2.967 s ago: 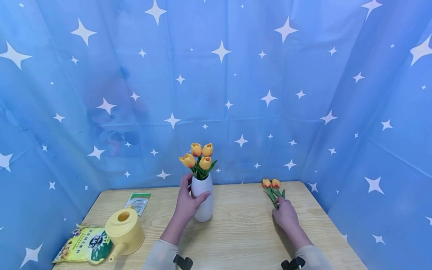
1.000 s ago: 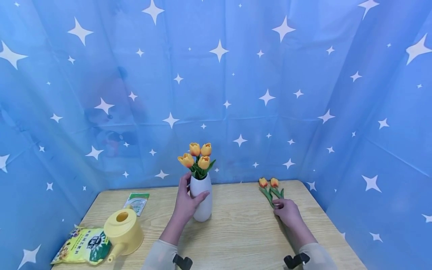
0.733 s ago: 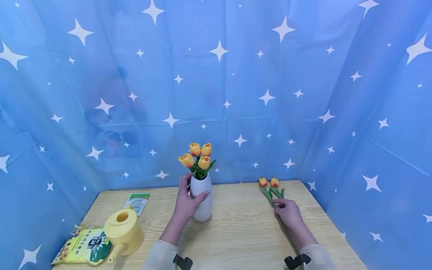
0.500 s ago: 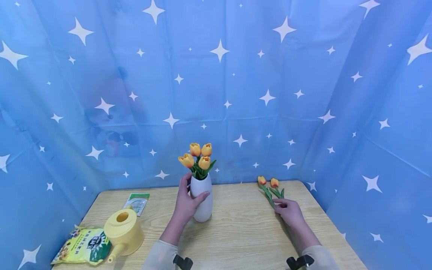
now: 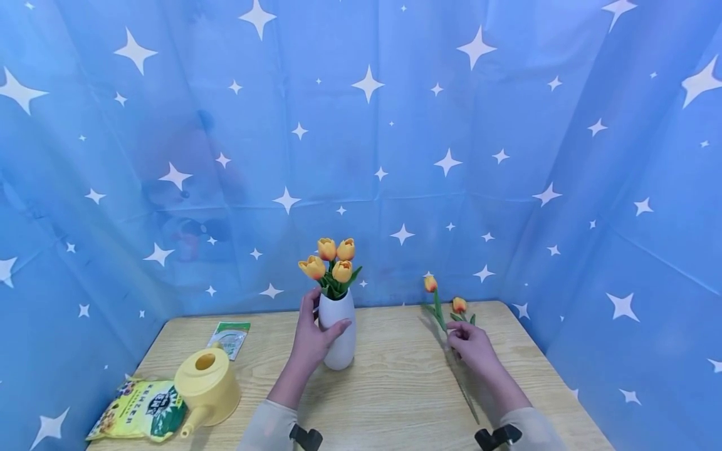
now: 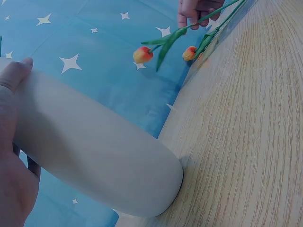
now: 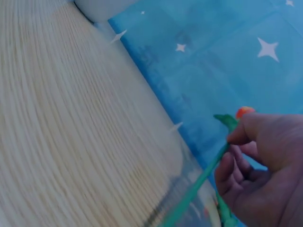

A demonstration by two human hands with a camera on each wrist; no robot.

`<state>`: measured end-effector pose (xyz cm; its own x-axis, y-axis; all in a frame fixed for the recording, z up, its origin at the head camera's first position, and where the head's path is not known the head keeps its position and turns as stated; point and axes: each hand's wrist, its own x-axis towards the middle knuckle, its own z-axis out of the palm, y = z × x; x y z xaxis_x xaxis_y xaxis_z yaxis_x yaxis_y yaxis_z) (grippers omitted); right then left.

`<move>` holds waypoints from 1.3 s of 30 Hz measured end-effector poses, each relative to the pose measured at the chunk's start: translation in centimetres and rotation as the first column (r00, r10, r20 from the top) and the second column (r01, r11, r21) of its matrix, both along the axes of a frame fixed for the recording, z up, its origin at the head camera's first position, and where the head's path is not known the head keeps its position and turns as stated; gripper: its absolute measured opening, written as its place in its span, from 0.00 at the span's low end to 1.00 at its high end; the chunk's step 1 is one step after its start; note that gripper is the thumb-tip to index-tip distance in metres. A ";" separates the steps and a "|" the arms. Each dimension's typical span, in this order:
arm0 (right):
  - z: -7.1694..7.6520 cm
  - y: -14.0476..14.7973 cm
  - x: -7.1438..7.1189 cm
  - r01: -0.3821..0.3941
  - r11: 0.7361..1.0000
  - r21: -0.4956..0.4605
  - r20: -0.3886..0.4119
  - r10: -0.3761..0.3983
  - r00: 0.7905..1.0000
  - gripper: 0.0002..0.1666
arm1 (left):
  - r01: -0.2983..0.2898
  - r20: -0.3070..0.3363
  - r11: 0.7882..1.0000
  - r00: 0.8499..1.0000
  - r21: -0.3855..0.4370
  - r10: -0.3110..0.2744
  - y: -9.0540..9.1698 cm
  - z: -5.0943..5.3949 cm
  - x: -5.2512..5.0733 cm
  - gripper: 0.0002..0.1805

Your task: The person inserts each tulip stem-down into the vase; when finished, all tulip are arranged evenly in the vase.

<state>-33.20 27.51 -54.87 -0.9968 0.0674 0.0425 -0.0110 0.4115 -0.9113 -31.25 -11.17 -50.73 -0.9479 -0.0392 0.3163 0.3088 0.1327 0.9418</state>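
A white vase (image 5: 340, 341) stands upright at the middle of the table, and my left hand (image 5: 311, 341) grips it around its left side. Several yellow-orange tulips (image 5: 341, 271) with green leaves stick out of its mouth. Over to the right, my right hand (image 5: 474, 348) pinches the green stem of a single tulip (image 5: 431, 284) between thumb and fingertips. That tulip is tilted and raised off the table, its long stem trailing toward the front. A second loose tulip (image 5: 459, 305) lies on the table behind the right hand, its stem mostly hidden.
On the left stand a yellow watering can (image 5: 210, 388) and, beside it, a yellow-green printed bag (image 5: 141, 410). A small green-and-white packet (image 5: 232, 338) lies behind them. A blue star-patterned curtain (image 5: 361, 156) closes off the back and sides of the wooden table (image 5: 395, 401).
My right hand has separated one tulip from the pair, lifting it and shifting it left. The other tulip stays on the table. My left hand keeps its hold on the vase.
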 end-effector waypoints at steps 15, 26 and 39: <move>0.8 -3.4 -0.3 0.018 0.969 -0.247 0.039 -0.008 0.999 0.14 | 0.000 -0.018 1.000 1.000 -0.005 0.000 0.0 -0.1 -0.1 0.50; 1.7 -5.7 -0.5 0.056 0.884 -0.465 -0.009 -0.068 0.998 0.11 | 0.003 -0.026 1.000 1.000 -0.002 -0.003 0.0 -0.1 -0.1 0.49; 3.5 -6.7 -0.4 0.039 0.813 -0.580 -0.057 -0.088 0.995 0.11 | -0.002 -0.019 1.000 1.000 0.001 0.002 0.1 -0.1 -0.1 0.49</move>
<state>-33.59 20.82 -51.36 -0.9846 0.1669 0.0519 -0.0835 -0.1882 -0.9786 -31.33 -11.10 -50.79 -0.9416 -0.0411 0.3343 0.3265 0.1322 0.9359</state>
